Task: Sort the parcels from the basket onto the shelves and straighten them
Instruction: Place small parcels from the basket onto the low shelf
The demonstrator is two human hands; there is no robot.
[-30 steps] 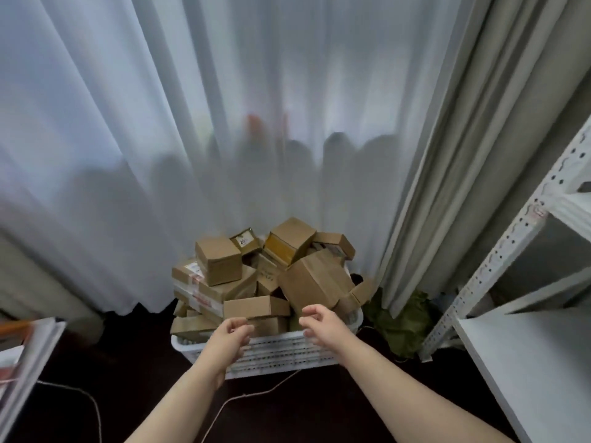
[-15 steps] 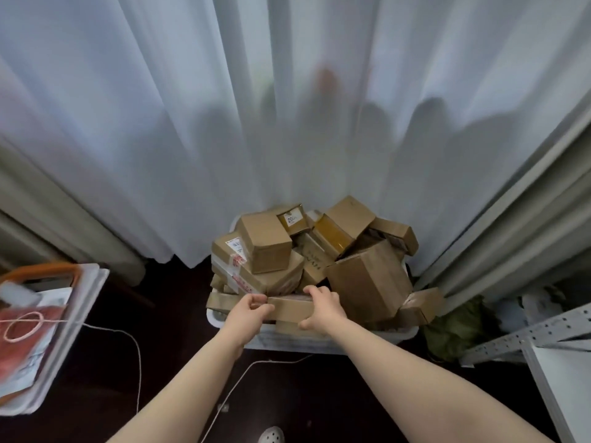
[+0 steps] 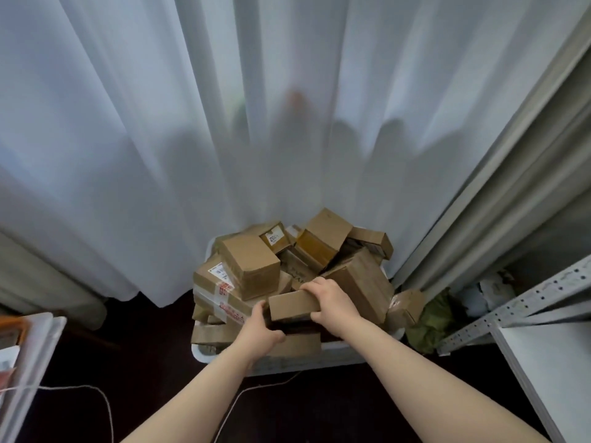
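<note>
A white plastic basket (image 3: 332, 354) on the dark floor is heaped with several brown cardboard parcels (image 3: 252, 266). Both hands hold one flat brown parcel (image 3: 289, 304) lifted a little above the front of the heap. My left hand (image 3: 260, 330) grips its left end, with the fingers under and behind it. My right hand (image 3: 329, 302) grips its right end, fingers curled over the top edge. A white metal shelf (image 3: 550, 362) stands at the right.
A sheer white curtain (image 3: 224, 139) hangs right behind the basket, and a grey drape (image 3: 499, 203) to its right. A small parcel (image 3: 404, 306) and a green bag (image 3: 431, 321) lie beside the basket. A white tray (image 3: 28, 346) sits at left. A cord (image 3: 105, 407) runs over the floor.
Both hands reached to the front of the heap, took hold of the flat parcel and raised it. The view swung left and then back to the right.
</note>
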